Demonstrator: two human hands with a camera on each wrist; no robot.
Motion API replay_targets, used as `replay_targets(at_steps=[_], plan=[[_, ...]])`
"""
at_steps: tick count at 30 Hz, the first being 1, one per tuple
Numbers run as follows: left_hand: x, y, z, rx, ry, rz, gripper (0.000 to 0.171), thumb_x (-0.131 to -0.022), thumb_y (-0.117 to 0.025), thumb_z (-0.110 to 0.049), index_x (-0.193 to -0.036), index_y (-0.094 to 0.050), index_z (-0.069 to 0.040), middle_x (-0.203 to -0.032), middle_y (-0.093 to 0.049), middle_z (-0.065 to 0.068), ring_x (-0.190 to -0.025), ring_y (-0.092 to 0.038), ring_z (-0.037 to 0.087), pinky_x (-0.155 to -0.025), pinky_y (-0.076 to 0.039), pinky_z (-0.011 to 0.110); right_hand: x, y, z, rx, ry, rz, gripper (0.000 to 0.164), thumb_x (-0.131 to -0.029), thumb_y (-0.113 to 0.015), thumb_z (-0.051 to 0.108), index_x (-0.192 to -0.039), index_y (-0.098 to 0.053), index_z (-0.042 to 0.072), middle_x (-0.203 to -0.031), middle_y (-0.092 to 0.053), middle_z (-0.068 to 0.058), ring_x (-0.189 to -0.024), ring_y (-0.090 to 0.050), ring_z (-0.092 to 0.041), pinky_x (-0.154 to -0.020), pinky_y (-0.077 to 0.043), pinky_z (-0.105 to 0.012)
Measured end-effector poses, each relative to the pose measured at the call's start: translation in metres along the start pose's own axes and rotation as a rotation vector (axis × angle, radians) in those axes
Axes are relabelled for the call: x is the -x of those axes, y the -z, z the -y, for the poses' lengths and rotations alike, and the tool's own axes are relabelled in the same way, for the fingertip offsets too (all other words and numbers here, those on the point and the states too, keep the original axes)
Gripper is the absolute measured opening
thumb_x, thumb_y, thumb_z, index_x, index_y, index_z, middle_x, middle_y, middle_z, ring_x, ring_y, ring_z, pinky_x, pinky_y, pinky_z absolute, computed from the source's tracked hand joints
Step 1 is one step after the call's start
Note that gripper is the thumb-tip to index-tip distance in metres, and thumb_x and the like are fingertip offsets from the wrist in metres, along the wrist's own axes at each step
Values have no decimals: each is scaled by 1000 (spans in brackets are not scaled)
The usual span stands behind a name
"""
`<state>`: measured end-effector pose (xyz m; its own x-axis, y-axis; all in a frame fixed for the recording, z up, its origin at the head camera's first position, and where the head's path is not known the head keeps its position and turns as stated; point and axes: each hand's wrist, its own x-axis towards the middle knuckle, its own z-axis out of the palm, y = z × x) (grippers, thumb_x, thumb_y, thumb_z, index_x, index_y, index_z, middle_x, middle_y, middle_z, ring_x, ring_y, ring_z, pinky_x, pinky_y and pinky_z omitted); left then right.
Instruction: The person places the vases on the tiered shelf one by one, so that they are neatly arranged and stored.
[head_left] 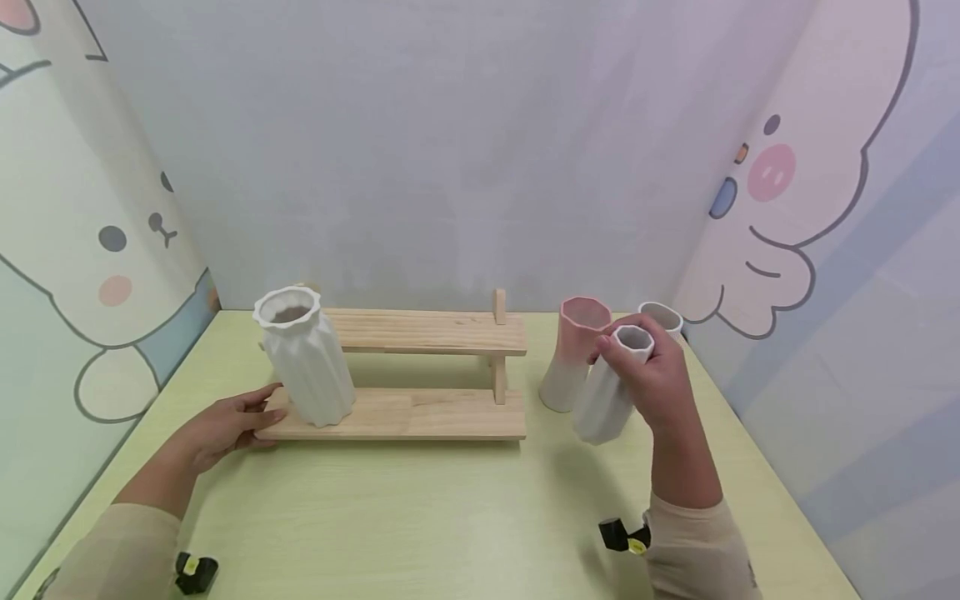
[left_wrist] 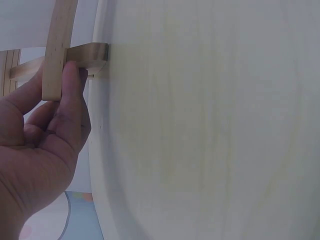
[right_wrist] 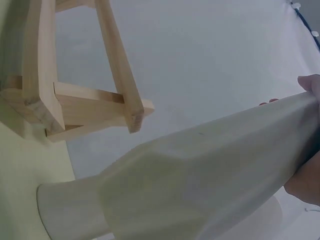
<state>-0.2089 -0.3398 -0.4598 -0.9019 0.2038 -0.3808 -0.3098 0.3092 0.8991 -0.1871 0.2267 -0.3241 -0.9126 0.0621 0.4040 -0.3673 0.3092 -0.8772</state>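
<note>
My left hand [head_left: 228,425] grips the left end of the lower board of a two-tier wooden rack [head_left: 442,414], with thumb on top and fingers beneath in the left wrist view. Close to that hand, a white fluted vase [head_left: 311,367] stands on the lower board. On the right, my right hand [head_left: 660,371] holds a white faceted vase [head_left: 603,404] around its upper part, slightly tilted and with a shadow below it. Just behind it stands a pink-and-white vase [head_left: 567,367]. Another white vase [head_left: 662,313] is mostly hidden behind the right hand.
The rack's upper board [head_left: 427,331] runs along the back, with an upright [head_left: 499,379] at its right end. Underneath is a pale yellow-green table [head_left: 375,517]. Curtains with cartoon animals [head_left: 795,183] enclose the back and sides.
</note>
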Motion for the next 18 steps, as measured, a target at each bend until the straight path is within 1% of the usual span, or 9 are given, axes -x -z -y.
replay_targets(at_steps=[3, 6, 8, 9, 10, 12, 15, 17, 18], plan=[[0, 0, 0, 1, -2, 1, 88, -95, -65, -30, -158, -7, -9, -158, 5, 35, -97, -61, 9, -89, -59, 33, 1, -6, -1, 12, 3, 20, 17, -89, -72, 14, -96, -59, 7, -79, -70, 7, -80, -64, -15, -69, -53, -29], [1, 0, 1, 1, -7, -2, 87, -96, -65, -31, -158, -7, -8, -158, -4, 34, -98, -61, 9, -89, -59, 33, 1, -14, -3, 5, 12, 37, 17, -89, -72, 14, -94, -57, 7, -79, -69, 8, -80, -65, -14, -70, -53, -29], [1, 0, 1, -3, -12, -6, 87, -96, -64, -32, -158, -8, -8, -156, -11, 33, -99, -61, 8, -90, -59, 33, 1, -19, -5, -16, 27, 59, 16, -89, -72, 13, -93, -58, 6, -79, -69, 6, -79, -65, -16, -71, -54, -29], [1, 0, 1, -3, -13, -6, 86, -96, -64, -32, -158, -8, -9, -156, -12, 33, -99, -61, 8, -89, -59, 33, 0, -21, -5, -31, 37, 71, 16, -89, -71, 13, -93, -58, 6, -79, -69, 5, -78, -65, -18, -70, -54, -29], [1, 1, 1, -4, -15, -7, 86, -96, -64, -32, -158, -8, -9, -156, -11, 33, -99, -61, 8, -89, -59, 33, 0, -24, -6, -48, 47, 81, 15, -89, -71, 12, -92, -58, 5, -78, -69, 4, -78, -65, -19, -70, -54, -28], [1, 1, 0, -3, -16, -7, 87, -96, -64, -31, -158, -8, -9, -158, -5, 33, -99, -61, 8, -89, -59, 33, -1, -28, -7, -80, 72, 105, 14, -90, -70, 11, -94, -58, 3, -77, -70, 1, -77, -64, -23, -70, -54, -28], [-1, 1, 0, 1, -14, -6, 87, -96, -65, -31, -158, -7, -9, -158, 6, 34, -98, -61, 9, -89, -59, 33, -4, -35, -7, -99, 105, 130, 16, -91, -69, 10, -96, -58, 0, -78, -69, -4, -76, -65, -23, -70, -54, -28], [-1, 1, 0, 7, -10, -6, 88, -95, -66, -30, -158, -7, -9, -158, 7, 34, -97, -61, 10, -88, -59, 34, -7, -40, -5, -103, 127, 152, 18, -91, -69, 9, -99, -58, -2, -93, -67, -10, -75, -67, -21, -72, -55, -29], [-1, 1, 1, 9, -8, -7, 88, -95, -66, -30, -158, -7, -9, -158, 7, 34, -97, -61, 10, -88, -59, 34, -9, -42, -4, -96, 131, 157, 18, -90, -69, 10, -99, -57, -1, -101, -64, -12, -76, -68, -20, -73, -55, -30]])
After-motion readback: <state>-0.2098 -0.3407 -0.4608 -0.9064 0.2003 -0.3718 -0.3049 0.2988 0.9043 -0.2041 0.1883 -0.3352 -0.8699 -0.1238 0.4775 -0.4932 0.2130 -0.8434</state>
